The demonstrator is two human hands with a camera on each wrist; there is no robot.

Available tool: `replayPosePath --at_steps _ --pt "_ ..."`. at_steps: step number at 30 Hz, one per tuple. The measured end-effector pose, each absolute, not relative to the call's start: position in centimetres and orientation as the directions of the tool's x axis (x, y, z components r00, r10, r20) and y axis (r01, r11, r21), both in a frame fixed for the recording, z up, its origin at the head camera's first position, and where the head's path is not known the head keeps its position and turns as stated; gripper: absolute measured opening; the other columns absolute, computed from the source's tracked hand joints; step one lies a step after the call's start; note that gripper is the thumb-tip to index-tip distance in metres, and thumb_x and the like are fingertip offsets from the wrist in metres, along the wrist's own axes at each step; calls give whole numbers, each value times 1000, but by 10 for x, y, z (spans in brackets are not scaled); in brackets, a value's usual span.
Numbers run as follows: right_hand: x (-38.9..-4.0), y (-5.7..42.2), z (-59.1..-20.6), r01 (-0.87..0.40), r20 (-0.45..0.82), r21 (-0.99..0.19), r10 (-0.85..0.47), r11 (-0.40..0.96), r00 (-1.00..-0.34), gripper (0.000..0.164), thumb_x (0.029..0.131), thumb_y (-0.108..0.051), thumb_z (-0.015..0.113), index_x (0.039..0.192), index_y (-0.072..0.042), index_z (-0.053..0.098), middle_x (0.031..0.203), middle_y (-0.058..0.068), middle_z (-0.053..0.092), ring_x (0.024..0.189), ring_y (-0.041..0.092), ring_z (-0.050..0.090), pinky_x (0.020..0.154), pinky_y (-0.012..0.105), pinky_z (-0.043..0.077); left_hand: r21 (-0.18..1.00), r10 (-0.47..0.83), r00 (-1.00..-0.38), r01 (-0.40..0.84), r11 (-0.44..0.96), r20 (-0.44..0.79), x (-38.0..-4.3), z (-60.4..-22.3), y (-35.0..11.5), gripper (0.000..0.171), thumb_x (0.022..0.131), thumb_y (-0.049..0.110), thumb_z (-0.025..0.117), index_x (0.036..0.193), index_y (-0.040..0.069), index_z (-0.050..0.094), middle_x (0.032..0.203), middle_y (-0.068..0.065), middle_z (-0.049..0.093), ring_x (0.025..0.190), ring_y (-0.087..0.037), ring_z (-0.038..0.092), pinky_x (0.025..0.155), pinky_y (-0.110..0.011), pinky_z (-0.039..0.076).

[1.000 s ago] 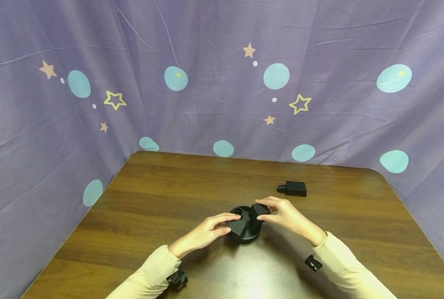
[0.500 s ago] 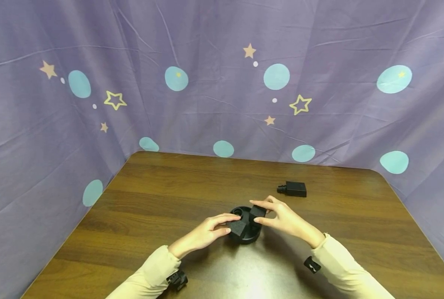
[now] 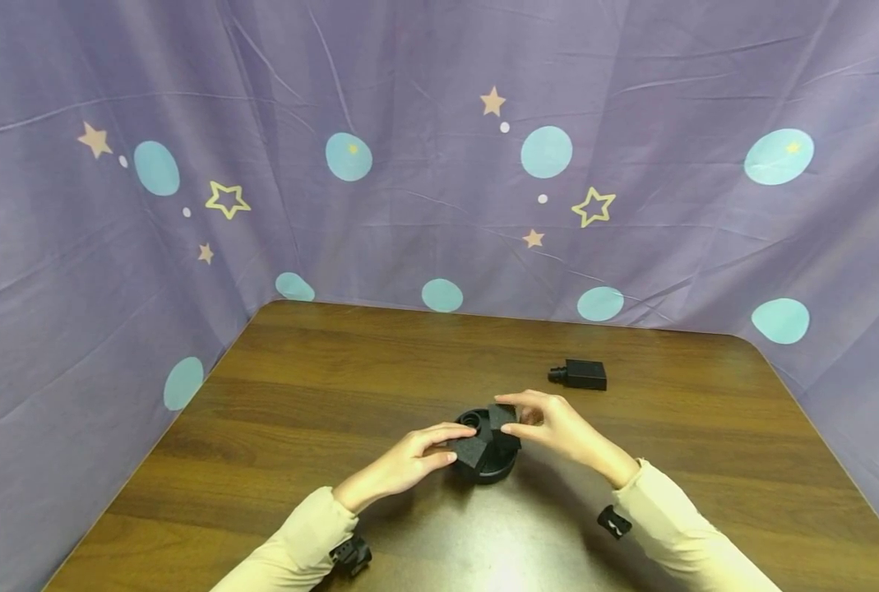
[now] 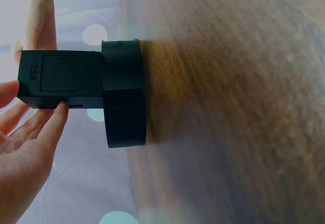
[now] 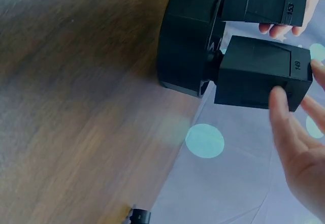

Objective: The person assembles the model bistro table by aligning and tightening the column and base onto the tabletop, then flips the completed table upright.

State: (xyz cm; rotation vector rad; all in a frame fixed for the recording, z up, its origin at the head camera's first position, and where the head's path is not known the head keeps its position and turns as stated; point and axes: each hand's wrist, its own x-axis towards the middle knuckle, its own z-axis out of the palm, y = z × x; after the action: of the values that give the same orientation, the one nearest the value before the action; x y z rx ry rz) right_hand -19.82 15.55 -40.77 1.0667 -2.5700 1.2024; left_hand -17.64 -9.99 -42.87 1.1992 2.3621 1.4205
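A round black base [image 3: 500,470] sits on the table, with a ringed socket [image 3: 471,421] showing on its far left side. My left hand [image 3: 402,469] grips the top of a black rectangular block [image 4: 61,79] marked 152, which stands upright on the base. Between thumb and fingers, my right hand [image 3: 557,427] holds a second black block [image 5: 261,71] marked 149. The right wrist view shows this block slightly tilted, its narrow neck [image 5: 213,65] down at the base's top face. Part of the base is hidden under both blocks.
Farther back on the right, a similar black block [image 3: 585,374] lies on its side, its ridged neck pointing left. The wooden table [image 3: 335,370] ends at a purple curtain [image 3: 424,230] behind and at the left. Each sleeve carries a black wrist camera [image 3: 352,555].
My right hand has shifted a little to the left with its block, which now overlaps more of the base and has turned slightly. My left hand and its block have stayed put.
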Motion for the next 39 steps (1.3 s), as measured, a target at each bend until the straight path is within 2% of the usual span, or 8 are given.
replayPosePath --at_steps 6,12,15,21,27,31,35,39 --pt "-198 155 -407 -623 340 -544 -531 562 -776 42 83 -34 60 120 -16 57 74 -2 46 62 8 44 52 18 38 799 693 -672 553 234 262 -176 -428 -99 35 90 12 49 124 1 49 126 -20 47 120 -31 39 98 -34 34" --pt "-204 157 -408 -596 318 -532 -511 601 -799 45 82 -36 59 118 -8 57 74 -9 55 68 4 52 62 26 47 794 694 -665 565 225 276 -177 -430 -99 35 90 11 49 124 1 49 126 -19 47 120 -32 39 99 -35 34" --pt "-205 159 -408 -565 274 -561 -508 605 -817 50 81 -35 62 120 -5 54 82 -4 58 75 9 57 67 29 49 798 691 -670 558 229 271 -177 -430 -99 36 89 12 50 124 2 49 126 -19 47 120 -31 39 99 -34 34" --pt "-205 164 -411 -538 281 -621 -479 569 -831 43 80 -16 65 118 -2 53 108 9 58 88 21 60 77 35 49 799 683 -680 552 239 266 -177 -429 -99 35 89 12 51 123 2 50 126 -18 47 120 -28 40 99 -34 33" --pt "-203 166 -413 -574 342 -642 -480 508 -808 43 77 -21 68 115 -6 55 90 2 58 73 9 58 65 25 50 802 687 -680 547 239 258 -177 -428 -99 36 89 12 50 123 2 50 127 -18 47 120 -28 40 98 -34 35" --pt "-202 170 -412 -581 317 -631 -514 513 -797 48 76 -27 69 117 -7 56 89 0 57 67 5 54 58 21 47 807 687 -683 538 244 248 -176 -428 -99 36 89 12 50 124 2 49 127 -18 46 121 -30 38 98 -35 35" --pt "-202 174 -409 -541 256 -658 -521 523 -815 44 78 -20 67 118 -5 54 88 1 62 73 8 59 64 25 50 811 687 -684 533 241 245 -176 -427 -99 36 89 12 50 124 2 49 128 -18 46 122 -31 38 99 -35 34" --pt "-200 175 -407 -541 272 -649 -501 535 -822 39 78 -18 67 112 -3 57 89 2 62 79 14 60 70 30 51 800 687 -678 550 238 261 -176 -427 -99 36 89 12 50 123 1 49 127 -19 46 121 -29 39 98 -34 35"
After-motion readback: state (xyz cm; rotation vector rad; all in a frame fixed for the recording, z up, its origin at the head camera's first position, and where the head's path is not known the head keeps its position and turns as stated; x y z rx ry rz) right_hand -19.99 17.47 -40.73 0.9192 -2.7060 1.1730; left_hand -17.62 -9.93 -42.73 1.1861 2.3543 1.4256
